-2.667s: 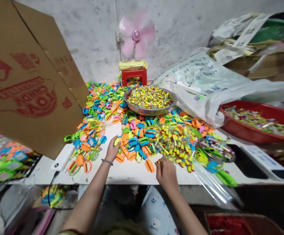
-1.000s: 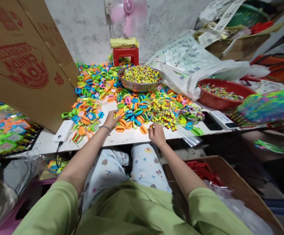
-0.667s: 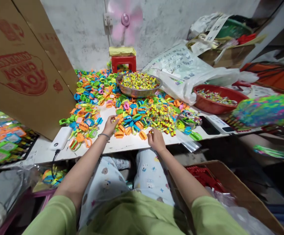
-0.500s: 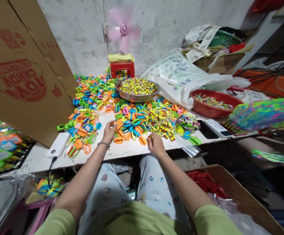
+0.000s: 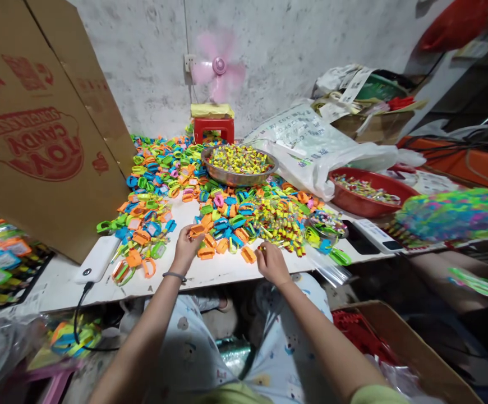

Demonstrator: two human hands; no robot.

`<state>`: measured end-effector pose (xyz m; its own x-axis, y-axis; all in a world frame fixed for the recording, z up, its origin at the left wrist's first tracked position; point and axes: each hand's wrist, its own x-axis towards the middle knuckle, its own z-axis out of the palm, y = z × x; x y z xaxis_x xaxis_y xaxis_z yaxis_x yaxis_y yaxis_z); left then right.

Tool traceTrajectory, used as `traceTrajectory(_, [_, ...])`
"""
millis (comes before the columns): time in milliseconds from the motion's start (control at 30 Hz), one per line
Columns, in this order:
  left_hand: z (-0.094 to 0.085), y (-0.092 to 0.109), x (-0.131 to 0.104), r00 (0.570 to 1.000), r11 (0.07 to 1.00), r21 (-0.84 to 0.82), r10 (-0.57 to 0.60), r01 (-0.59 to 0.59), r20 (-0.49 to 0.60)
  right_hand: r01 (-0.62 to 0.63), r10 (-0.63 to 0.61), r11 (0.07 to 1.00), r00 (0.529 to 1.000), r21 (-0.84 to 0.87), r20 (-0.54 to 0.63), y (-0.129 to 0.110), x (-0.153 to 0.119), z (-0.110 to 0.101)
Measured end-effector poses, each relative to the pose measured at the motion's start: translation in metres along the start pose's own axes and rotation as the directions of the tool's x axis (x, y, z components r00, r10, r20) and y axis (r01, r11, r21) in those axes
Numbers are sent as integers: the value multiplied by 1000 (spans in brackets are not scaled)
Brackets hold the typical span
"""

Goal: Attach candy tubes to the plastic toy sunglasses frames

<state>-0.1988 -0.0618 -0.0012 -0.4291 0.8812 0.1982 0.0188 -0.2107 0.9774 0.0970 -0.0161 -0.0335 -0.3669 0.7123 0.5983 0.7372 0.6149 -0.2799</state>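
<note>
My left hand (image 5: 188, 248) is closed on an orange toy watch (image 5: 197, 230) at the near edge of a heap of toy watches (image 5: 224, 224) in blue, green and orange. To its right, my right hand (image 5: 272, 264) is pinched, with a small yellow tube at its fingertips, partly hidden by the fingers. Just past that hand lies a pile of yellow-and-red candy tubes (image 5: 284, 227). A loose orange watch (image 5: 248, 255) rests on the white table (image 5: 222, 272) between my hands, close to the right fingers.
A metal bowl (image 5: 240, 177) of yellow tubes stands behind the heap, before a red stool (image 5: 214, 129) and a spinning pink fan (image 5: 219, 66). A tall carton (image 5: 50, 168) and a white power bank (image 5: 97, 259) are left. Right are a phone (image 5: 358, 238) and red basin (image 5: 368, 207).
The camera view has tilted, so the table sits slightly lower in the picture. Both hands stay near the same spots, and the orange watch now shows more clearly in my left fingers.
</note>
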Motion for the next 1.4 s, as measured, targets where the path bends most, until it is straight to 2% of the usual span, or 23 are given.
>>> traceTrajectory(333, [9,0,-64,996,995,72,-67,62,65,-19,22,998,999,66,-48,-1,-2,0])
traceTrajectory(467, [19,-2,-79,979,990,63,-131,123,157,-61,71,993,993,103,-95,1,0,1])
traceTrajectory(567, [29,-4,-82,967,986,19,-166,165,195,-108,131,983,979,151,-153,-2,-1,-2])
traceTrajectory(667, [36,-8,-81,961,984,27,-178,176,212,-131,169,967,972,220,-162,-20,-8,-7])
traceTrajectory(733, [38,-11,-79,951,983,64,-184,173,248,-115,152,945,983,307,-99,-42,-15,-11])
traceTrajectory(833, [38,-10,-75,937,981,94,-191,171,292,-138,142,829,989,542,34,-77,-22,-11])
traceTrajectory(933, [35,-5,-71,931,980,90,-199,180,306,-172,151,776,985,607,86,-95,-20,-5])
traceTrajectory(1133, [32,-1,-70,935,981,123,-182,151,305,-149,125,755,989,639,82,-92,-6,10])
traceTrajectory(1400, [34,2,-73,914,981,67,-195,183,356,-93,91,727,995,680,39,-88,-6,12])
